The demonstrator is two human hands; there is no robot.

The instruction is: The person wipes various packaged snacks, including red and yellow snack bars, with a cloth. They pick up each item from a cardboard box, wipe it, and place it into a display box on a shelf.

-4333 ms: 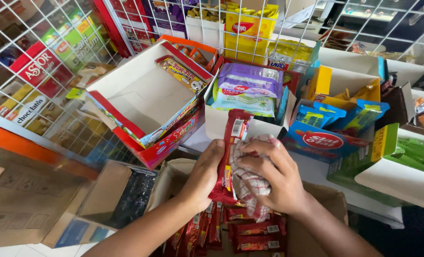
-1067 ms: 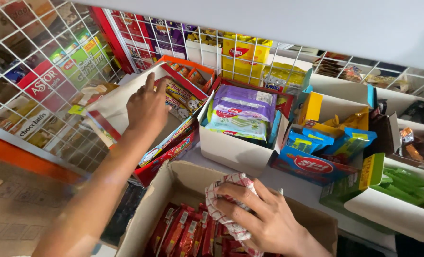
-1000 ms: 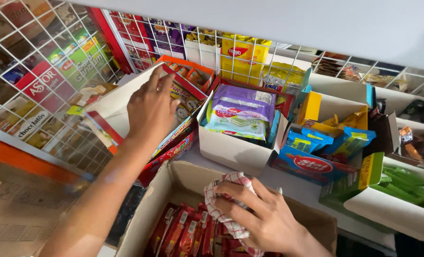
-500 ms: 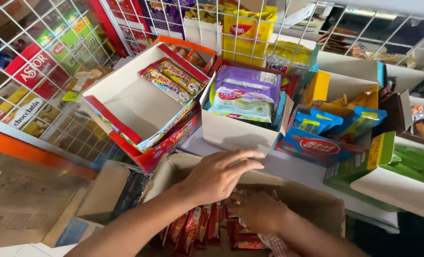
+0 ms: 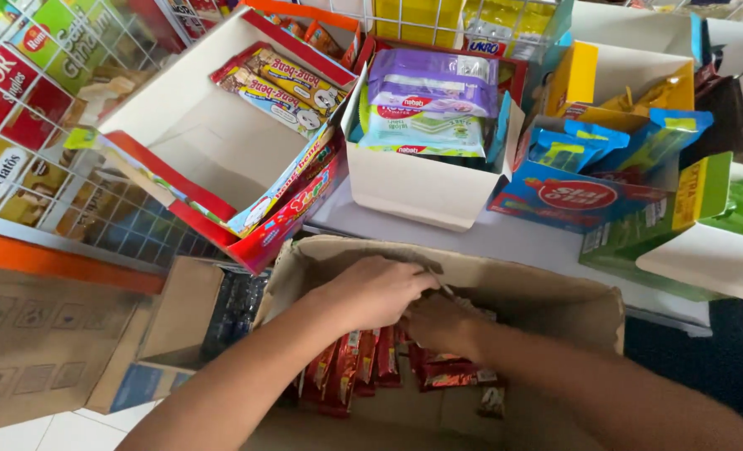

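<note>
Both my hands reach down into an open brown cardboard box (image 5: 522,280) at the bottom of the view. My left hand (image 5: 376,292) lies over my right hand (image 5: 442,327), fingers bent downward. Red-wrapped snack bars (image 5: 351,376) stand packed in the box just beneath them. The fingertips of both hands are hidden among the bars, so I cannot see what either one grips. Up and to the left stands a red-and-white display box (image 5: 184,138) with several yellow-and-red snack bars (image 5: 280,79) lying at its far end.
A white box of purple and green wafer packs (image 5: 426,117) sits behind the cardboard box. A blue carton (image 5: 576,196) and green cartons (image 5: 705,196) are to the right. A wire rack of packaged snacks (image 5: 29,92) lines the left. Flattened cardboard (image 5: 46,334) lies lower left.
My left hand has come back from the red-and-white display box, leaving bars there, and joined my right hand in the cardboard box. The crumpled bundle my right hand held is out of sight.
</note>
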